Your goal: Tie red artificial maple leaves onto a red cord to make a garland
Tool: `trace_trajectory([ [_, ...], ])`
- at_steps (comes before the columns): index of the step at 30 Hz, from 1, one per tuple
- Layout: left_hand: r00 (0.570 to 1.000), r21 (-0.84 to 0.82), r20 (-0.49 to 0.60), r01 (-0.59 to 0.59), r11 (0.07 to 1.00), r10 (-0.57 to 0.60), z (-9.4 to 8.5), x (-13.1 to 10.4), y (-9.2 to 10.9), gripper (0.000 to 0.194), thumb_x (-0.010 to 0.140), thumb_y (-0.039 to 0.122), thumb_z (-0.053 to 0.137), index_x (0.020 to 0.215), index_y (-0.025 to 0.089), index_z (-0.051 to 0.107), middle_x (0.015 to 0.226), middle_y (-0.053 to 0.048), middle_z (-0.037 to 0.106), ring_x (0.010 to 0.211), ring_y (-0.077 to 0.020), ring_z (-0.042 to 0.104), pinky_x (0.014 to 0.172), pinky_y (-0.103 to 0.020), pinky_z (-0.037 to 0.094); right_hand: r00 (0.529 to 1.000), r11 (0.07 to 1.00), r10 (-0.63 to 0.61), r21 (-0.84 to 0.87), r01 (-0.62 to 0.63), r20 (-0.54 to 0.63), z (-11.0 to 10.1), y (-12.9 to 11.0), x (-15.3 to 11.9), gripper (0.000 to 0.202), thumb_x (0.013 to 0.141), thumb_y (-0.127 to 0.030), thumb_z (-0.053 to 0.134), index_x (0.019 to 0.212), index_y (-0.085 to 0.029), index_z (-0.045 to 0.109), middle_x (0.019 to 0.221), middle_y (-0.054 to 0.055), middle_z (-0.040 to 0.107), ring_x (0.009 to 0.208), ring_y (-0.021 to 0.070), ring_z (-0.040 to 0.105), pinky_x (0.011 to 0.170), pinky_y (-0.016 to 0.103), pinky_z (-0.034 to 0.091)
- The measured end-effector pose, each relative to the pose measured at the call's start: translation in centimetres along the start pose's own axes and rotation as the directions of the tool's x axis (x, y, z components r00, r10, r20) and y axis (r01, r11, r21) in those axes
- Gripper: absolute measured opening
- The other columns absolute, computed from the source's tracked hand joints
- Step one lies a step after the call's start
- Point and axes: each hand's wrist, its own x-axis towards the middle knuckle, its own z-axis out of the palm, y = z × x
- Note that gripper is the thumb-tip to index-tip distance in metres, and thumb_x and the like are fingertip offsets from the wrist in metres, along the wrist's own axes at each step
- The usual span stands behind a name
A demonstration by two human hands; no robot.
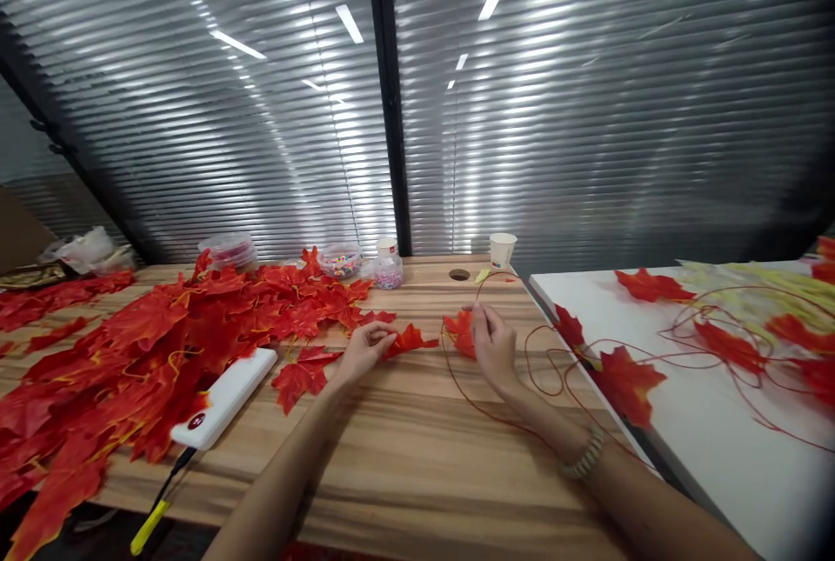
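Note:
My left hand [367, 350] is closed at the left end of a small red leaf [412, 341], fingers pinched together on it. To the right, my right hand [494, 345] is raised with its fingers pressed together beside another red leaf [460, 334]; what lies between the fingertips is too small to make out. A thin red cord [464, 391] loops around that second leaf and runs under my right forearm. One more red leaf [301, 378] lies on the wooden table [417, 465], left of my left hand.
A large heap of red leaves [215, 317] and a white power bank [225, 397] fill the left. Bead tubs [389, 272] and a paper cup [502, 250] stand at the back. On the right, a white table [704, 448] holds leaves and tangled cord.

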Motion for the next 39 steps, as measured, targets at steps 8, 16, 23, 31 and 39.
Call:
trace_trajectory([
  [8,0.996,0.074,-0.041,-0.076,0.994,0.079,0.1,0.1,-0.3,0.025,0.065,0.031,0.066,0.082,0.012,0.064,0.077,-0.006,0.066,0.071,-0.0169,0.06,0.066,-0.028,0.048,0.999,0.972,0.031,0.234,-0.038,0.037,-0.1,-5.1,0.9,0.039,0.084,-0.047,0.039,0.079,-0.013,0.058,0.044,-0.005,0.035,0.041,0.0086,0.036,0.042,0.02,0.03],
  [16,0.975,-0.031,0.131,-0.176,0.984,0.178,1.1,-1.1,1.3,0.02,0.064,0.03,0.069,0.061,0.012,0.059,0.075,-0.008,0.066,0.074,-0.0191,0.062,0.07,-0.03,0.048,0.878,0.96,-0.093,-0.191,0.204,0.469,-5.4,-5.9,-1.2,0.035,0.085,-0.038,0.041,0.066,-0.015,0.061,0.053,0.001,0.052,0.049,0.0126,0.046,0.047,0.023,0.034],
  [23,0.834,0.048,0.543,-0.148,0.988,0.099,2.1,-2.1,1.3,0.018,0.067,0.029,0.066,0.062,0.013,0.059,0.076,-0.007,0.066,0.071,-0.0156,0.061,0.067,-0.027,0.048,0.767,0.9,-0.151,-0.233,0.367,0.623,-8.5,-3.6,-8.9,0.023,0.086,-0.02,0.039,0.085,-0.019,0.062,0.1,0.007,0.061,0.091,0.0169,0.058,0.078,0.027,0.048],
  [31,0.765,0.196,0.631,-0.32,0.927,0.13,2.1,-2.5,2.4,0.018,0.068,0.025,0.065,0.058,0.015,0.055,0.095,-0.009,0.066,0.089,-0.0199,0.06,0.076,-0.03,0.046,0.727,0.738,-0.286,-0.34,0.583,0.624,-7.1,-3.2,-11.9,0.03,0.084,-0.012,0.035,0.098,-0.017,0.062,0.119,0.01,0.053,0.113,0.0235,0.046,0.089,0.04,0.046],
  [39,0.696,0.257,0.703,-0.438,0.862,0.144,2.2,-2.8,2.7,0.017,0.069,0.033,0.064,0.065,0.019,0.056,0.111,-0.007,0.06,0.118,-0.0235,0.042,0.103,-0.042,0.022,0.833,0.826,-0.209,-0.363,0.431,0.512,-6.9,-2.4,-11.7,0.035,0.083,-0.01,0.033,0.104,-0.016,0.06,0.114,0.011,0.057,0.108,0.0198,0.051,0.089,0.037,0.047],
])
